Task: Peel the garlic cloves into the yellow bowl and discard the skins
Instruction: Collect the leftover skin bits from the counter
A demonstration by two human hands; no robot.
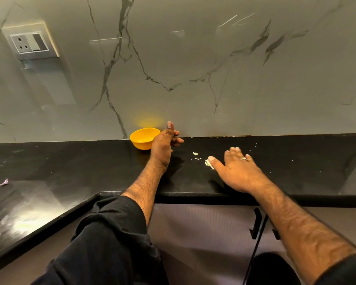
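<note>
While my right hand (237, 169) lies flat and open beside the garlic skins (209, 163) on the black counter (90, 161), my left hand (164, 144), loosely curled and gripping nothing, waits by the yellow bowl (144, 138); I reckon those papery flakes are feather-light, best swept together, then pinched.

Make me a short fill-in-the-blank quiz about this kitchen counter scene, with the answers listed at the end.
1. The small round plastic bowl at the back of the black stone counter is coloured ____.
2. The right hand lies flat with its fingers spread; on one of them is a ____.
3. The thumb of the right hand touches a pale clump of garlic ____.
4. The left hand stands on its edge beside the bowl, thumb pointing ____.

Missing words: yellow; ring; skins; up
</note>
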